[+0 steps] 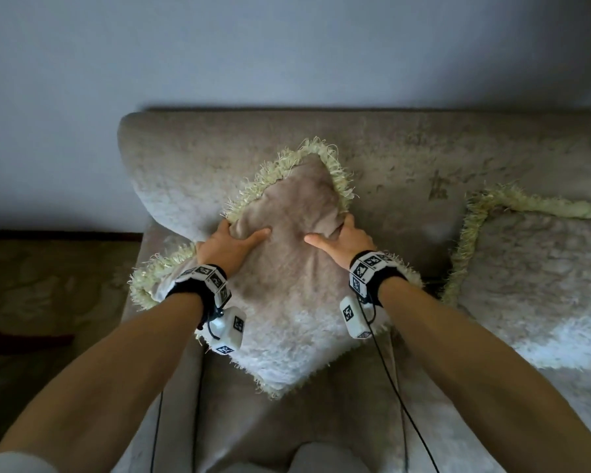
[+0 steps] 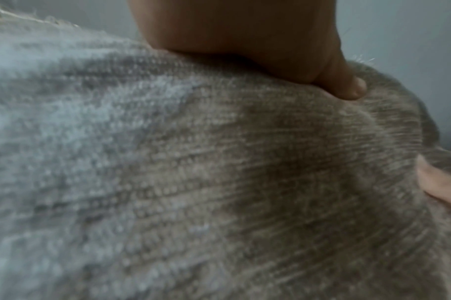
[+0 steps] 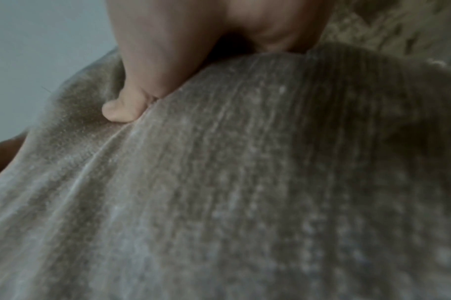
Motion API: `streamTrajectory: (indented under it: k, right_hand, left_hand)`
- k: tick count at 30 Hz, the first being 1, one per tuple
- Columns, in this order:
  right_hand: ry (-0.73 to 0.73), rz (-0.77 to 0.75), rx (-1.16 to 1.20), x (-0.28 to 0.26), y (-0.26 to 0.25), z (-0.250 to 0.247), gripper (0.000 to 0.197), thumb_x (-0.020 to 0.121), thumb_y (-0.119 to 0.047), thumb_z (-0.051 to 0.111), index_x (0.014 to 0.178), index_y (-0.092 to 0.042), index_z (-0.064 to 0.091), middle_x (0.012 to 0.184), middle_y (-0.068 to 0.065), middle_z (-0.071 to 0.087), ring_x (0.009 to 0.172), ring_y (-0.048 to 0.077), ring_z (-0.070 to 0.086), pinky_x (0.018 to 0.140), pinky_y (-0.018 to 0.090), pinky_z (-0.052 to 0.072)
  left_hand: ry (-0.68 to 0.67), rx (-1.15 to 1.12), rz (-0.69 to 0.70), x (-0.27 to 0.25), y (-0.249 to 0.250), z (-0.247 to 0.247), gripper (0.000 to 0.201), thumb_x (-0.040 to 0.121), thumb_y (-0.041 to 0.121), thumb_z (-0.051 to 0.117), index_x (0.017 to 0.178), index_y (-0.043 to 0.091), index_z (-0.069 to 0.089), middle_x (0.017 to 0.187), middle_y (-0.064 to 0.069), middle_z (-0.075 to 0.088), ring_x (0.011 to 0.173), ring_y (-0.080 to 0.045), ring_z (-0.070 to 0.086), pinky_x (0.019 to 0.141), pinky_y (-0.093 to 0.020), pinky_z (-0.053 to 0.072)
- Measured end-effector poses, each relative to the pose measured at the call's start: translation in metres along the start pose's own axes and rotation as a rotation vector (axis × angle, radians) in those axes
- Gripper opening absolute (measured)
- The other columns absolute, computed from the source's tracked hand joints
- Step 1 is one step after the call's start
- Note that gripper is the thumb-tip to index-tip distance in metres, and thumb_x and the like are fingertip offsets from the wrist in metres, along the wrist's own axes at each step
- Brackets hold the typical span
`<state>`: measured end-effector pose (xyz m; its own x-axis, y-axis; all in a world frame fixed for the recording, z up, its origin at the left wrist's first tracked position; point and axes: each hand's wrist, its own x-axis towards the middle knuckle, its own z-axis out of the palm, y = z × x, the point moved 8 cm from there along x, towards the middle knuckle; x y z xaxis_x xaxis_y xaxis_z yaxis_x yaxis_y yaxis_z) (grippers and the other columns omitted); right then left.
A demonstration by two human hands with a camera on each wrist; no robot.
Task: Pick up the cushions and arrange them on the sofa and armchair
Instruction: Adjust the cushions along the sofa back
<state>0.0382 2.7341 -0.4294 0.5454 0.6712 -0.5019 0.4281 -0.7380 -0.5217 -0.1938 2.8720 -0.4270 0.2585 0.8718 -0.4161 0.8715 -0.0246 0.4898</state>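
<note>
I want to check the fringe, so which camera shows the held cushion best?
The head view: the whole cushion with its fringe, gripped by the left hand and right hand. Both wrist views show only blurred close fabric and a thumb.

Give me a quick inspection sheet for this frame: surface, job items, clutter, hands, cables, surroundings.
Surface: beige sofa, backrest against the wall.
Job's things: fringed cushion propped corner-up at the sofa's left end; second cushion lying to its right.
Clutter: nothing seen.
Hands: left hand and right hand both grip the fringed cushion's upper sides, thumbs pressed into its face.
Cables: black cables trail from the wrist cameras.
Surroundings: plain wall; patterned floor at left.
</note>
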Motion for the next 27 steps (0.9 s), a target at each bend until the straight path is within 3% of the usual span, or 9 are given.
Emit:
streamTrajectory:
  k: [4,7,11,14,18,21,23,27]
  right_hand:
    - [0.024,-0.013,-0.105,0.006,-0.018,-0.009,0.122,0.068,-0.083,0.060,0.153,-0.010,0.012,0.139,0.017,0.052,0.126,0.039,0.050,0.100,0.047,0.044]
    - [0.035,-0.025,-0.153,0.009,-0.026,-0.014,0.121,0.069,-0.082,0.061,0.153,-0.009,0.013,0.139,0.017,0.052,0.126,0.040,0.050,0.098,0.046,0.043]
    - [0.034,-0.022,-0.197,0.014,-0.031,-0.016,0.120,0.068,-0.084,0.059,0.151,-0.009,0.015,0.137,0.016,0.054,0.124,0.040,0.051,0.101,0.050,0.043]
    - [0.035,-0.028,-0.213,0.018,-0.034,-0.013,0.116,0.069,-0.084,0.058,0.149,-0.009,0.019,0.135,0.016,0.055,0.124,0.040,0.051,0.103,0.051,0.041]
    - [0.060,-0.026,-0.250,0.021,-0.035,-0.008,0.117,0.065,-0.088,0.056,0.145,-0.010,0.022,0.130,0.015,0.058,0.120,0.039,0.054,0.103,0.052,0.040]
    - [0.088,-0.024,-0.227,0.024,-0.032,-0.004,0.114,0.063,-0.087,0.058,0.142,-0.011,0.026,0.132,0.014,0.056,0.121,0.037,0.053,0.103,0.053,0.038]
    - [0.100,-0.016,-0.182,0.024,-0.029,-0.005,0.110,0.065,-0.084,0.060,0.141,-0.010,0.029,0.138,0.014,0.051,0.125,0.037,0.050,0.104,0.052,0.038]
    - [0.100,0.004,-0.116,0.021,-0.025,-0.004,0.108,0.068,-0.078,0.065,0.142,-0.008,0.029,0.143,0.016,0.044,0.130,0.037,0.044,0.105,0.051,0.038]
  left_hand:
    - [-0.015,-0.036,-0.022,0.002,-0.003,-0.004,0.109,0.066,0.091,0.047,0.143,0.014,0.038,0.132,-0.014,0.059,0.120,-0.036,0.056,0.101,-0.046,0.040]
    - [-0.040,-0.028,-0.034,0.010,-0.006,-0.001,0.117,0.060,0.098,0.041,0.144,0.016,0.036,0.133,-0.014,0.059,0.121,-0.037,0.056,0.104,-0.050,0.041]
    - [-0.047,-0.007,-0.040,0.021,-0.007,0.000,0.116,0.057,0.101,0.036,0.137,0.017,0.041,0.127,-0.012,0.062,0.118,-0.036,0.058,0.109,-0.054,0.032]
    - [-0.056,-0.015,-0.057,0.028,-0.012,0.002,0.115,0.057,0.100,0.038,0.137,0.016,0.041,0.125,-0.012,0.062,0.115,-0.034,0.059,0.104,-0.050,0.040]
    - [-0.062,-0.013,-0.074,0.036,-0.017,0.006,0.115,0.061,0.097,0.041,0.142,0.015,0.035,0.129,-0.014,0.059,0.118,-0.036,0.056,0.103,-0.051,0.041]
    - [-0.034,-0.025,-0.087,0.039,-0.024,0.011,0.117,0.058,0.098,0.041,0.141,0.015,0.034,0.133,-0.015,0.056,0.125,-0.036,0.051,0.107,-0.059,0.034]
    - [-0.023,-0.057,-0.096,0.038,-0.027,0.016,0.114,0.062,0.095,0.046,0.143,0.016,0.032,0.144,-0.015,0.047,0.136,-0.035,0.039,0.111,-0.063,0.025]
    - [0.011,-0.116,-0.111,0.029,-0.028,0.019,0.106,0.070,0.085,0.054,0.149,0.022,0.024,0.155,-0.014,0.031,0.145,-0.034,0.024,0.113,-0.063,0.015]
